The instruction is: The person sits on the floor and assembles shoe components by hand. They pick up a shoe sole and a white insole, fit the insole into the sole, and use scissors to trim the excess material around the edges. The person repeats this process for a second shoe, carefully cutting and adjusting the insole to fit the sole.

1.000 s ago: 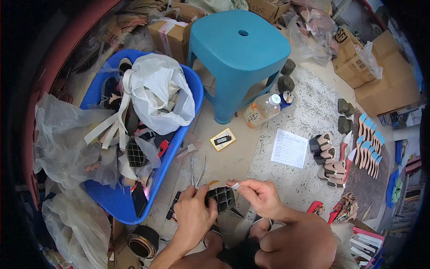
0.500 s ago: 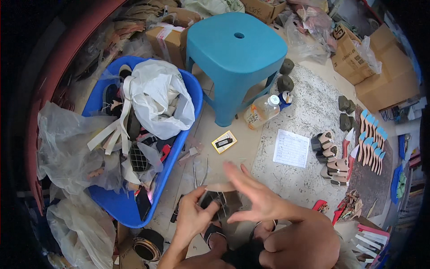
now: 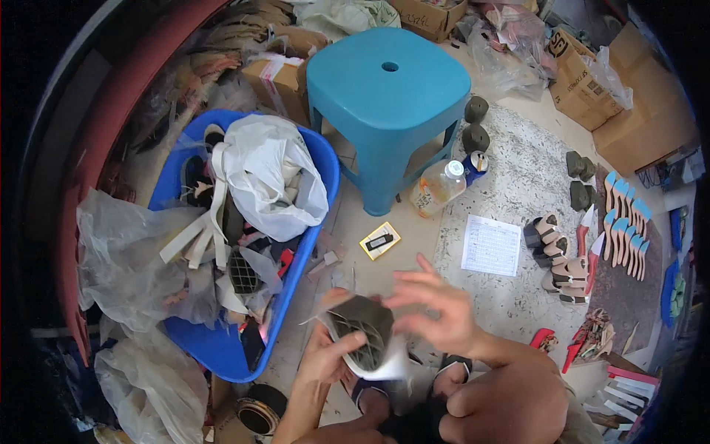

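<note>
- Near the lower centre of the head view, the left hand (image 3: 325,355) is closed around a dark lattice-patterned shoe part (image 3: 362,329) with a pale backing sheet (image 3: 388,364) curling from its lower edge; thumb on the lattice face, fingers beneath.
- Right hand (image 3: 436,311) is spread open, fingers apart, just above and to the right of the part. It is motion-blurred; whether its fingertips touch the part cannot be told.
- Location of the part: held off the floor, above the person's knees, beside the rim of the blue tub (image 3: 314,244).
- Risk, loss of grip: the part is held by one hand only. A pull from the open hand could likely twist it free, dropping it toward the sandalled feet below.
- Risk, tearing: the pale sheet looks thin and loose. A quick tug would probably rip it unevenly.
- Risk, mixing stock: the tub, full of straps, similar lattice pieces and a white plastic bag (image 3: 270,177), lies close. A dropped part could be lost among them.
- Risk, knocking: a plastic bottle (image 3: 438,189) lies beside the blue stool (image 3: 388,103), and a paper sheet (image 3: 492,246) lies on the floor, both within sweep of the right arm.
</note>
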Demonstrator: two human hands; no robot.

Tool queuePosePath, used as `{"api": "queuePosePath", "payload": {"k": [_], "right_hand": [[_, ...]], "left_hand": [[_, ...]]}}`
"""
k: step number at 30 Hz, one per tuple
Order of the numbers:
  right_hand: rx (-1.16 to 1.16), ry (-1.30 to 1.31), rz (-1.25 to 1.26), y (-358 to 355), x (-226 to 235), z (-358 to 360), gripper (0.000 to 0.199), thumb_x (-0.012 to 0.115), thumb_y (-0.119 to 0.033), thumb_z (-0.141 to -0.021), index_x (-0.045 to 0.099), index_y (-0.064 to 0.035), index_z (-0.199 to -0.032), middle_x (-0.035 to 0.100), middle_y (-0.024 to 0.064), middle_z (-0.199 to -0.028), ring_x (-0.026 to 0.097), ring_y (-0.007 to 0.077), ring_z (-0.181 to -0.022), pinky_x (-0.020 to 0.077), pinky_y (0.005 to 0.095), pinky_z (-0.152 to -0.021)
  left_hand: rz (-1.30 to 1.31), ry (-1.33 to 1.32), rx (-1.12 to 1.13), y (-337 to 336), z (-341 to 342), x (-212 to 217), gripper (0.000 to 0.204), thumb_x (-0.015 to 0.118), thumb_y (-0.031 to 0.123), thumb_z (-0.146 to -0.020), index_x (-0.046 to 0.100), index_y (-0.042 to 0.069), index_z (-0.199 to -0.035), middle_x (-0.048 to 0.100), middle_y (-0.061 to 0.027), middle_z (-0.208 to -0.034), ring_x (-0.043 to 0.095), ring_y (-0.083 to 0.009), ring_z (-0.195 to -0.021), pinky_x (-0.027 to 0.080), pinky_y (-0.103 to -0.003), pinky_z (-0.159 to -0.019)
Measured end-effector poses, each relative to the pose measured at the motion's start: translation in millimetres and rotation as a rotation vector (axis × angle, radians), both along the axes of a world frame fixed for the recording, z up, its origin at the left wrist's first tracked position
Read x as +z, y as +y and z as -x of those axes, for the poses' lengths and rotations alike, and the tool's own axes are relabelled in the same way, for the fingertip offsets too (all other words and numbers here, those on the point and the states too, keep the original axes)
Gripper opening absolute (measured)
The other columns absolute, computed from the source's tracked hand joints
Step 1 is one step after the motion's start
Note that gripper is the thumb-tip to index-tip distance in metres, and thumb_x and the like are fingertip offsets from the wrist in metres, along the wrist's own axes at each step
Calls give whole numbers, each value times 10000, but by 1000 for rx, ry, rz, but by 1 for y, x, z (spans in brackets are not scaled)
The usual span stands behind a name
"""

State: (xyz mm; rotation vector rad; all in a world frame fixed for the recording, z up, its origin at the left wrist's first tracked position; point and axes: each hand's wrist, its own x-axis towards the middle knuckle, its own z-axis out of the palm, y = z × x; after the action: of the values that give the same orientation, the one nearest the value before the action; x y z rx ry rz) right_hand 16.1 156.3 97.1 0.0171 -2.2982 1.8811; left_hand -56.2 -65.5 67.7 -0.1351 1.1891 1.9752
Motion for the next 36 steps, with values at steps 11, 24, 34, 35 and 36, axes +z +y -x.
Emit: {"api": "queuePosePath", "payload": {"k": [11,24,34,35,36], "right_hand": [[153,-464,1868,-51,-46,22,480,457,-365,-1035,446,-12,-1360,598,142,-1281,588,252,-1183,459,402,-1032],[-161,-148,1722,-11,10,10,392,481,-209,-1013,503,65,-1293,611,185,-1267,578,297,-1207,407,473,-1070],[74,-26,1761,-18,6,3,422,448,-228,-1027,497,92,-1297,585,200,-1304,538,302,-1255,361,465,-1108],[84,-11,1751,-19,6,3,417,449,-223,-1027,498,92,-1296,581,200,-1309,532,301,-1260,355,463,-1111],[95,4,1740,-19,6,2,413,450,-218,-1028,498,93,-1295,576,200,-1313,526,301,-1264,349,460,-1113]], "left_hand": [[125,731,484,3,8,4,690,633,-66,-743,317,122,-1327,509,-122,-1277,557,-228,-1131,456,-392,-1001],[123,922,473,19,-2,11,640,716,39,-768,290,167,-1228,493,-151,-1193,571,-257,-1073,518,-384,-912],[-20,756,371,1,8,14,534,555,423,-784,462,-17,-1073,552,-180,-979,596,-331,-968,522,-452,-869],[-47,738,373,0,11,11,552,562,423,-762,462,-20,-1077,559,-193,-963,598,-336,-967,522,-458,-869],[-65,711,400,1,11,8,555,560,418,-750,461,-20,-1077,561,-202,-958,599,-340,-967,521,-461,-872]]}}
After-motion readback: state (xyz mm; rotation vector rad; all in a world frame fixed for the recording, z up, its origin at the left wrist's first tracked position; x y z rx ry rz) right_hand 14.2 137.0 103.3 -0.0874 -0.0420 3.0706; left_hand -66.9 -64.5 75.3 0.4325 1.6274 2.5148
